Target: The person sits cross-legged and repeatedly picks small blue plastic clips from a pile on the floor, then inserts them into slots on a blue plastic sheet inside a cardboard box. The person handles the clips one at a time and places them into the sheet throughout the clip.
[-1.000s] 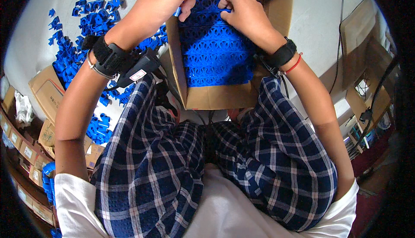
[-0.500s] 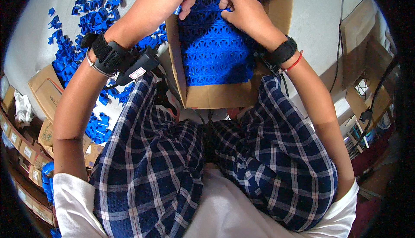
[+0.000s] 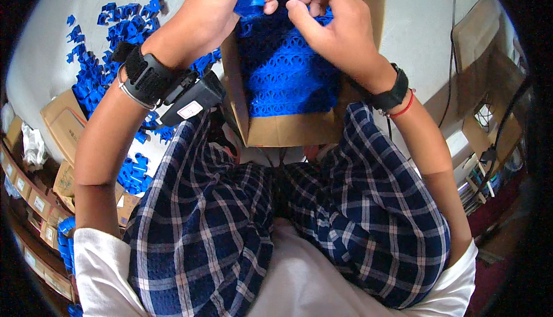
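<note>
A pale, whitish floor (image 3: 412, 12) carries everything here. Loose blue plastic pieces (image 3: 89, 86) lie scattered across its left side — thinly at the far end, heaped thickly nearer — with a smaller blue cluster (image 3: 133, 174) closer in. An open cardboard box (image 3: 294, 131) stands right of the heap, and a thin dark cable (image 3: 453, 35) runs along the right — well apart from the pieces.

Bright light on the pale floor (image 3: 417, 35) here! Inside the cardboard box (image 3: 294, 130), the far end lies in shade, a lit band slants over the blue parts (image 3: 271, 63), shadow pools by the near right corner; cartons (image 3: 39, 203) bend toward the black rim.
</note>
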